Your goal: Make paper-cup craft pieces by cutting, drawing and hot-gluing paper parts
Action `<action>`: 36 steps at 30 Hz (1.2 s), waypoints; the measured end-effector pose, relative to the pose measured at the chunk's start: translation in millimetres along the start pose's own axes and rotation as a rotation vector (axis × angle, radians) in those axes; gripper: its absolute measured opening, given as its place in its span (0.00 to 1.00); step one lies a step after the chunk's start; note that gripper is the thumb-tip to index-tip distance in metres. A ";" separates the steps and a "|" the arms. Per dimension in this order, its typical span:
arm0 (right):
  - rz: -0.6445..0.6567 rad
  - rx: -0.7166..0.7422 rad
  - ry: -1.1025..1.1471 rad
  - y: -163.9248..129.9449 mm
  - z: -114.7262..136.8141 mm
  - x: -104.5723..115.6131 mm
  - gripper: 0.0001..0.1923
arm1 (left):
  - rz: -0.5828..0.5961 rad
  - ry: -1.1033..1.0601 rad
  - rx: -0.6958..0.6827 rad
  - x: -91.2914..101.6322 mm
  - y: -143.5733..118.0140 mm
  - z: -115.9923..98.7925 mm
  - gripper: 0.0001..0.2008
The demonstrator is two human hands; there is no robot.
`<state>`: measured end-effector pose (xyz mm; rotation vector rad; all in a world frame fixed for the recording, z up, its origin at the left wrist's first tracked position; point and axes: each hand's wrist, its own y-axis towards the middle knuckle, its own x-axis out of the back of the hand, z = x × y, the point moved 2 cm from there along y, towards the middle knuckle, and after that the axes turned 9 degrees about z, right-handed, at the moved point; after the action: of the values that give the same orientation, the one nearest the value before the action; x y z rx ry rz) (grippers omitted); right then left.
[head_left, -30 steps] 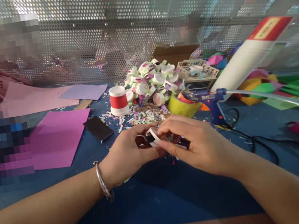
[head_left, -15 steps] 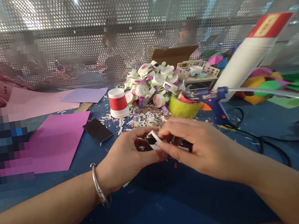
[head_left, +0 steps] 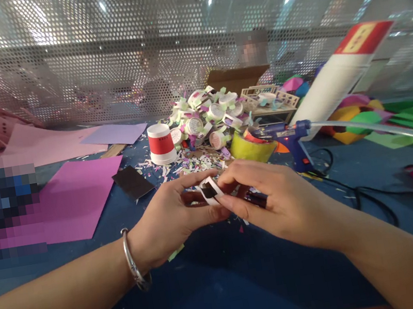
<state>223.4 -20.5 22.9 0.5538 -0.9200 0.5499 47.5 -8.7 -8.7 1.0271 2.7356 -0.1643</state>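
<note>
The scene is lit from above by ceiling lamps, seen as small bright spots through the mesh wall (head_left: 105,61). They give glare on the mesh, strongest at the upper left, where the holes wash out to white. The light on the table (head_left: 220,288) is moderate and a bit cold; colours stay strong. A soft dark shadow lies on the table under the hands (head_left: 233,202). The lens is wide, so the straight lines bend near the edges, and the upper right corner falls into black. The forearms at the bottom look stretched and soft. The far background behind the mesh is hazy. Some areas are pixelated blocks at the left and behind the mesh.
</note>
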 end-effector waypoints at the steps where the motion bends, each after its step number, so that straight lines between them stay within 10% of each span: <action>1: 0.001 -0.001 0.000 -0.3 0.0 0.1 0.02 | -0.002 0.001 -0.002 -0.2 0.0 -0.1 0.27; 27: 0.003 0.005 0.023 2.1 1.8 -4.9 0.04 | -0.162 0.659 -0.113 -3.4 -8.2 -4.5 0.26; 36: -0.026 -0.004 0.020 0.7 0.8 -9.5 0.09 | -0.160 0.487 -0.055 2.4 -2.6 -2.7 0.30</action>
<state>217.8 -22.5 15.3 0.5545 -0.8937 0.5291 43.6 -8.6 -6.5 0.9312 3.2374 0.1593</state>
